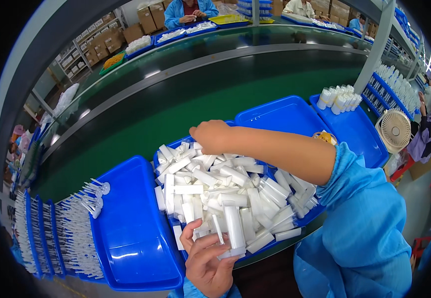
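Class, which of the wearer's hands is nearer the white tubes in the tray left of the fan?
Right. The right hand is left of the tubes, at the far edge of the pile; the left hand farther, at its near edge.

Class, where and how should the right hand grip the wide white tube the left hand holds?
Probably its far end, pinched by the long sides, from the far side: the straight, wide white tube points that end away from the left hand, whose fingers sit at the near end.
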Available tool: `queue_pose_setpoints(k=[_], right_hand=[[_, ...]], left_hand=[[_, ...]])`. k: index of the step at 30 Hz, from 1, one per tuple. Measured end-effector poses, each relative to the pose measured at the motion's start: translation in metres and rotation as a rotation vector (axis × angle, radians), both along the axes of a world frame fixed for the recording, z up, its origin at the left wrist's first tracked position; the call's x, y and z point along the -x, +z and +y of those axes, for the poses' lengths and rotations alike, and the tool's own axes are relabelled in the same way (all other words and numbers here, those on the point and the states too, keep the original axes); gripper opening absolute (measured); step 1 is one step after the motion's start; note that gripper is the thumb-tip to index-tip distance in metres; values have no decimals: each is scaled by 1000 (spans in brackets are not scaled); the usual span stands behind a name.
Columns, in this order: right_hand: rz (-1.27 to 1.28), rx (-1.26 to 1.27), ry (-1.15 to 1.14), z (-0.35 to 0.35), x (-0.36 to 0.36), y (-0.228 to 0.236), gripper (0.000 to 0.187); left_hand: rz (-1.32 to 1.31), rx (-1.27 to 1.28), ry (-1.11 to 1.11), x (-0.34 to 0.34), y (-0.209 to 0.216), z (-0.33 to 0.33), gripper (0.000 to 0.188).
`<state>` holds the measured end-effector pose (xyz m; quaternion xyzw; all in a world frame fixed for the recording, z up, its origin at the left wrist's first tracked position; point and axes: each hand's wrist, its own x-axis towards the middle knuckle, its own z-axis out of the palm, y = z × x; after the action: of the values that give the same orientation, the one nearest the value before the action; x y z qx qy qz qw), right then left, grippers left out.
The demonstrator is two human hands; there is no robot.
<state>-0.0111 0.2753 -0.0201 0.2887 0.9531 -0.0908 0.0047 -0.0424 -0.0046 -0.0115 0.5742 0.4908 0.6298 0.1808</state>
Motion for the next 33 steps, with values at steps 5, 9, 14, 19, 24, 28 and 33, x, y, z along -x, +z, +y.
queue_pose_setpoints(k=[5, 9, 14, 19, 24, 28, 33], right_hand=[[11, 1, 55, -8, 5, 7, 39], [407, 411, -4, -29, -39, 39, 37], [742, 1106, -177, -79, -71, 56, 31], [840, 1546, -167, -104, -88, 64, 27], [763, 1639, -154, -104, -100, 61, 25], [772, 1584, -57, -103, -106, 62, 24], [655, 1299, 2, -106, -114, 68, 20]], left_hand=[[26, 21, 51, -1, 3, -3, 18], [70, 28, 3, 1, 9, 1, 16], [116, 12, -57, -1, 13, 8, 12], [201, -37, -124, -1, 6, 9, 12], [199, 22, -116, -5, 11, 6, 14], [192, 69, -122, -9, 18, 5, 16], [204, 88, -181, -10, 21, 6, 15]])
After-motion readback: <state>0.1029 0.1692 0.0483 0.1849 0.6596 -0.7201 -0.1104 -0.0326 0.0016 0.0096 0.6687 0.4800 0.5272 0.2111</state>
